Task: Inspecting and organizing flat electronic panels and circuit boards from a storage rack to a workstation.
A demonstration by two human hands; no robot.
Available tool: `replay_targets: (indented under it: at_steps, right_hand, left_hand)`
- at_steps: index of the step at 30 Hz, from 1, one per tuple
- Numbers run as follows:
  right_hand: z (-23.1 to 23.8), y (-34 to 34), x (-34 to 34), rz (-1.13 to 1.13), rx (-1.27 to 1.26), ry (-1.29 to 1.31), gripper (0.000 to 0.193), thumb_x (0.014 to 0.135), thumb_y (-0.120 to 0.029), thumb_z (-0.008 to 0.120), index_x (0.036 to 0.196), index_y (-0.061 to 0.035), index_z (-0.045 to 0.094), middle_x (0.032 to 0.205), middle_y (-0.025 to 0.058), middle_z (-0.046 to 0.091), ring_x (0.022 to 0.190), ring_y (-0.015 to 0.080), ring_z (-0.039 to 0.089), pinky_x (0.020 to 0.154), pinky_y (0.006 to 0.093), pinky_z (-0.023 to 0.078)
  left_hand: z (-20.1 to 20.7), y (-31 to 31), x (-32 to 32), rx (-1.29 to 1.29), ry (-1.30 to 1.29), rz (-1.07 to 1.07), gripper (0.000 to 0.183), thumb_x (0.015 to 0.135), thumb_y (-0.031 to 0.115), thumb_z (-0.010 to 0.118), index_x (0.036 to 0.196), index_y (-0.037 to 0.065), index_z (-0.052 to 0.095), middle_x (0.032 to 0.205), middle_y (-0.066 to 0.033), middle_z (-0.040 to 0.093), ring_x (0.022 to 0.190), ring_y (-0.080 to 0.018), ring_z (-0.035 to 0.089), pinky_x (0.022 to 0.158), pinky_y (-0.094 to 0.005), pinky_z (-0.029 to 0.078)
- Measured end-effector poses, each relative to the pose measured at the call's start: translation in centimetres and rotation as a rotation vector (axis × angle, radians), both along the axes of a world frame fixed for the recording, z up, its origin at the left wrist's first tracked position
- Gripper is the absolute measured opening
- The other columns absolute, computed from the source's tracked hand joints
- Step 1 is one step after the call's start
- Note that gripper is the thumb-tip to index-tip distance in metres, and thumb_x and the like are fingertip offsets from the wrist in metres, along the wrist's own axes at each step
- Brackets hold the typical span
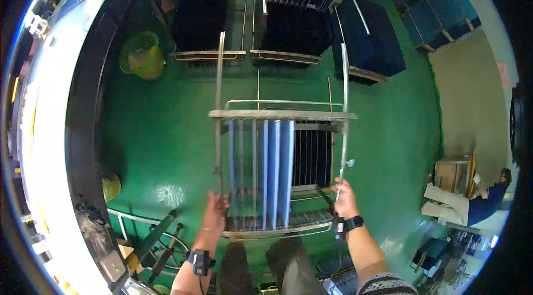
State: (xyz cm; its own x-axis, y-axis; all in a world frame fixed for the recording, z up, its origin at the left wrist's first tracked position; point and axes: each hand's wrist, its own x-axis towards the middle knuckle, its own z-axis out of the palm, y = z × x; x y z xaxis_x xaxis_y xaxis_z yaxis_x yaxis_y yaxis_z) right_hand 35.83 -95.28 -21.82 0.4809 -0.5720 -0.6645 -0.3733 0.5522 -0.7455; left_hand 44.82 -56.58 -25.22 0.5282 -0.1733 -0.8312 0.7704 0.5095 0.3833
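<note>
Gripping slotted metal rack [280, 113] by right post [345, 84], right hand [345, 199] wrapped; left hand [214, 212] sitting half-curled at left post [220, 67], hold unclear. Rack's standing between hands, carrying blue panels [276, 173].

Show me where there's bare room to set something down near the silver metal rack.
Glossy green floor lies bare left of the silver metal rack, below the round yellow-green bin, and right of the rack, up to the brown box. It's crowded ahead, among metal racks of dark sheets, and at lower left, around the black wheel-shaped base.
</note>
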Motion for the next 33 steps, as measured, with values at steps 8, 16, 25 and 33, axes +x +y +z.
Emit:
replay_targets:
  at_steps: [8, 16, 25, 33]
  right_hand:
    - [-6.7, -14.8, -0.6, 0.158, 0.015, 0.077, 0.035, 0.072, -0.008, 0.056, 0.107, -0.0073, 0.051, 0.089, 0.0013, 0.053, 0.077, 0.0127, 0.050, 0.078, 0.0238, 0.039]
    - [-2.4, -18.4, -8.6, 0.286, 0.015, 0.280, 0.064, 0.086, -0.034, 0.050, 0.139, -0.0207, 0.018, 0.138, 0.0118, 0.029, 0.128, 0.0305, 0.023, 0.103, 0.0503, 0.014]
    - [-16.8, -11.5, -18.8, 0.123, 0.309, 0.026, 0.057, 0.084, -0.012, 0.050, 0.136, -0.0141, 0.026, 0.098, 0.0089, 0.052, 0.076, 0.0206, 0.054, 0.072, 0.0370, 0.049]
    - [-21.8, -10.5, -17.1, 0.106, 0.224, 0.039, 0.054, 0.086, -0.017, 0.047, 0.136, -0.0136, 0.027, 0.100, 0.0094, 0.053, 0.077, 0.0200, 0.055, 0.073, 0.0375, 0.048]
  left_hand:
    - [-5.1, -13.2, 1.6, -0.066, 0.035, -0.106, 0.047, 0.086, 0.050, 0.046, 0.097, 0.005, 0.054, 0.079, -0.0007, 0.053, 0.071, -0.0109, 0.048, 0.069, -0.0199, 0.040]
    - [-8.6, -5.6, 1.0, 0.355, -0.092, -0.478, 0.064, 0.085, 0.061, 0.036, 0.123, 0.011, 0.047, 0.113, -0.0028, 0.053, 0.104, -0.0173, 0.043, 0.088, -0.0408, 0.033]
    - [-20.4, -5.4, -6.0, 0.222, 0.325, -0.437, 0.037, 0.088, 0.034, 0.045, 0.109, 0.004, 0.050, 0.097, -0.0152, 0.060, 0.080, -0.0299, 0.061, 0.066, -0.0401, 0.053]
    - [-20.9, -8.9, -7.4, -0.013, 0.360, -0.305, 0.036, 0.089, 0.032, 0.045, 0.106, 0.001, 0.052, 0.093, -0.0174, 0.061, 0.079, -0.0296, 0.062, 0.067, -0.0405, 0.053]
